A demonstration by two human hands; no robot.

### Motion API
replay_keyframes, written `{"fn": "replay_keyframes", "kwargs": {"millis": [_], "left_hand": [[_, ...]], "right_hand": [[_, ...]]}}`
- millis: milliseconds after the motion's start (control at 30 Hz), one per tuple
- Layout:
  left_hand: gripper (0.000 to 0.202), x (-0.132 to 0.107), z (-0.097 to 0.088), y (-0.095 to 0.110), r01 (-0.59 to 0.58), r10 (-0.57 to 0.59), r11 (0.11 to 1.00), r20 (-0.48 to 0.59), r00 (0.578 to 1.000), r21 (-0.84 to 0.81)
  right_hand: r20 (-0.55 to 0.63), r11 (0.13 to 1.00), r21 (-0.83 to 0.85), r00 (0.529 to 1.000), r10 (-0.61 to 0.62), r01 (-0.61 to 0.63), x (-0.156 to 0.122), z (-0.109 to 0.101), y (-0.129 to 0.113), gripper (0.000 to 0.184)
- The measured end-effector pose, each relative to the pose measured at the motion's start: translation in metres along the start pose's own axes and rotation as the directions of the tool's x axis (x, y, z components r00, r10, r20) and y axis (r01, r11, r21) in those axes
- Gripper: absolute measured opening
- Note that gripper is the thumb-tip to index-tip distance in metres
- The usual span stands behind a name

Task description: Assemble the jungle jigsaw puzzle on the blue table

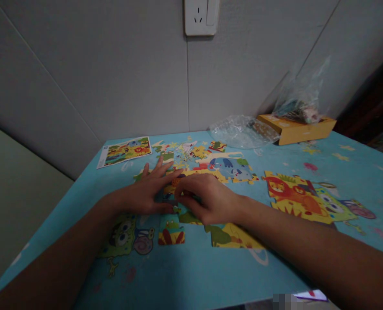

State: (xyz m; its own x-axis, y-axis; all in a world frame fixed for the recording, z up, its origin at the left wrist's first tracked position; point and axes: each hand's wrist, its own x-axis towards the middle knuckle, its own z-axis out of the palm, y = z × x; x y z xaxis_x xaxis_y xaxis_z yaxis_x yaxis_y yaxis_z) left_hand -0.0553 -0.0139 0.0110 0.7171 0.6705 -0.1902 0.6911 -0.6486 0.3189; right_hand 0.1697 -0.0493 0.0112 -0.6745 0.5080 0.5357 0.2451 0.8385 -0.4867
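Observation:
My left hand [147,189] rests on the table with its fingers spread, beside and partly over a joined patch of jigsaw pieces [170,193]. Close on its right, my right hand [210,196] is bent over the same patch, thumb and fingers pinched at a puzzle piece that they mostly hide. Just below the hands lies a piece with a green frog-like figure [172,232]. A yellow and green joined section [233,237] lies partly under my right forearm. Behind my right hand is a section with blue elephants [233,168].
A lion section [296,196] lies to the right. The printed reference picture [126,151] is at the back left, and a loose piece [217,146] at the back. Crumpled clear plastic [239,131] and a yellow box [303,131] with a plastic bag on top stand against the wall.

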Motion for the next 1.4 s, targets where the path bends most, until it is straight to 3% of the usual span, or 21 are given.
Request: {"fn": "replay_keyframes", "kwargs": {"millis": [200,333,467,567,700,1100,1200,1400], "left_hand": [[0.103,0.002,0.0,0.004,0.001,-0.001,0.999,0.01,1.0,-0.048],[0.1,0.002,-0.001,0.006,-0.023,0.022,0.999,-0.02,1.0,-0.049],[0.098,0.002,0.0,0.006,-0.062,0.062,0.998,-0.058,0.996,-0.006],[0.097,0.002,0.0,0.005,-0.059,0.059,0.998,-0.047,0.997,0.013],[0.096,0.003,0.0,0.005,-0.055,0.057,0.998,-0.041,0.998,0.037],[0.089,0.003,0.002,0.007,-0.051,0.053,0.997,-0.026,0.998,0.049],[0.089,0.003,0.003,0.008,-0.053,0.053,0.998,-0.021,0.998,0.016],[0.087,0.003,0.003,0.009,-0.054,0.054,0.999,-0.041,0.998,-0.005]], "right_hand": [[-0.114,0.998,-0.039,0.992,0.049,-0.054,0.0,-0.003,0.002,0.011],[-0.057,0.995,-0.079,0.997,0.048,-0.053,0.002,-0.003,0.003,0.012],[-0.063,0.98,-0.016,0.979,0.195,-0.197,0.001,-0.005,0.006,0.008],[0.052,0.938,0.114,0.945,0.324,-0.328,0.001,-0.006,0.008,0.002],[0.284,0.899,0.137,0.886,0.366,-0.416,0.001,-0.009,0.01,0.006],[0.421,0.873,0.244,0.857,0.297,-0.422,0.002,-0.016,0.011,0.008],[0.456,0.89,0.164,0.833,0.314,-0.425,0.002,-0.016,0.007,0.012],[0.385,0.945,-0.064,0.866,0.32,-0.32,0.004,-0.015,0.002,0.015]]}}
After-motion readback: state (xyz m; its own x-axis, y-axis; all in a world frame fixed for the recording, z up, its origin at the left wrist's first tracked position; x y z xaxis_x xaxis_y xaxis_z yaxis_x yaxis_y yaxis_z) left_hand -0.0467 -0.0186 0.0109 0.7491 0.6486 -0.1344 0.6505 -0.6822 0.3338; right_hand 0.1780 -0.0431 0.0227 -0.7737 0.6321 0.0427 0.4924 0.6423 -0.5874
